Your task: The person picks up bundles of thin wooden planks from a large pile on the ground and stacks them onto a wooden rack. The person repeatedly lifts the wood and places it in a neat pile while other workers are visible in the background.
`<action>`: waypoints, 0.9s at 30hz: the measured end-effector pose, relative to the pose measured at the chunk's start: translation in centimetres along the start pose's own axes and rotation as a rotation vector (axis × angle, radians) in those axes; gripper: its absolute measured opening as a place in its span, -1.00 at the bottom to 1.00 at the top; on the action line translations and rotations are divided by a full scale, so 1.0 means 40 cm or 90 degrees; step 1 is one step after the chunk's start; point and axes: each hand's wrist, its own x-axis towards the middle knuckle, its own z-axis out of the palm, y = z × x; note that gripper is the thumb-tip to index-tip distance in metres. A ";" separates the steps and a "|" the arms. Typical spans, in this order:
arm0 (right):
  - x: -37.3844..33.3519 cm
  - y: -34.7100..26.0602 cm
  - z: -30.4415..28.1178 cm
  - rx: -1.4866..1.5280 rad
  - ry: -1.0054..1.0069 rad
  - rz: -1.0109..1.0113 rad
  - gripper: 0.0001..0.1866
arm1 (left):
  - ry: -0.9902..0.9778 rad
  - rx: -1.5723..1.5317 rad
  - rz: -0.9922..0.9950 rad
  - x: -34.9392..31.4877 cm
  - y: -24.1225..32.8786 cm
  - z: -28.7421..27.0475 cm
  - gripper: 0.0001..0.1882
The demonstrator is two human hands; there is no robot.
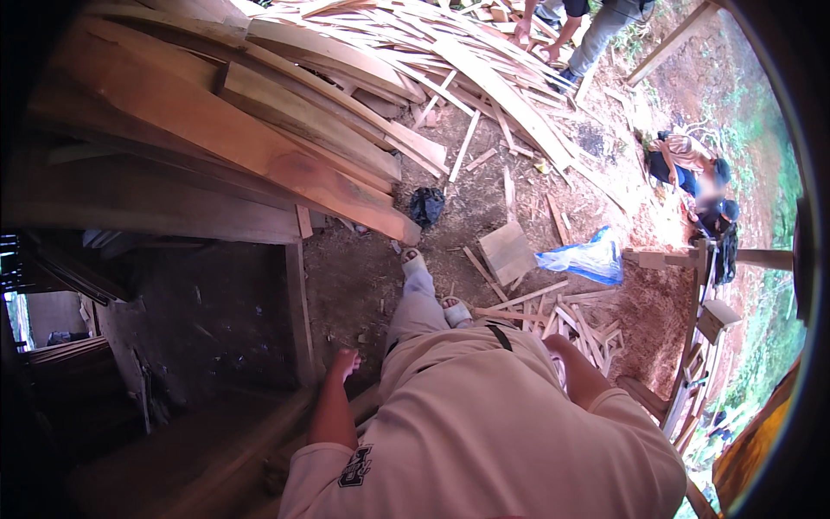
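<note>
My left hand [347, 363] hangs low at my left side beside a wooden post [301, 316]. Its fingers look curled, and nothing shows in them. On the other side, my right forearm [584, 372] reaches down past my hip; the hand at its end is mostly hidden, so its fingers cannot be read. Loose wood offcuts [581, 333] lie on the ground just beyond that arm. Ahead of my sandalled feet [411, 259] are a black plastic bag [426, 206], a square board [507, 253] and a blue-and-white plastic sheet [588, 257].
Large stacked planks [285, 164] jut out at the left, one end close to my foot. Long thin wood strips [484, 73] spread across the far ground. One person [596, 39] stands at the far right; two people [692, 173] sit farther right. A wooden rail [692, 346] runs along the right.
</note>
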 end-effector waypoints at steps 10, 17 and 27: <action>-0.008 -0.298 -0.228 0.416 0.111 0.121 -0.63 | -0.022 0.003 0.236 0.102 0.475 -0.120 -0.68; -0.020 -0.526 -0.344 0.715 0.173 0.071 -0.61 | -0.092 0.216 0.133 0.319 0.524 -0.214 -0.66; -0.148 -0.437 -0.088 0.601 0.121 0.280 -0.62 | -0.118 0.536 0.348 0.341 0.852 -0.098 -0.63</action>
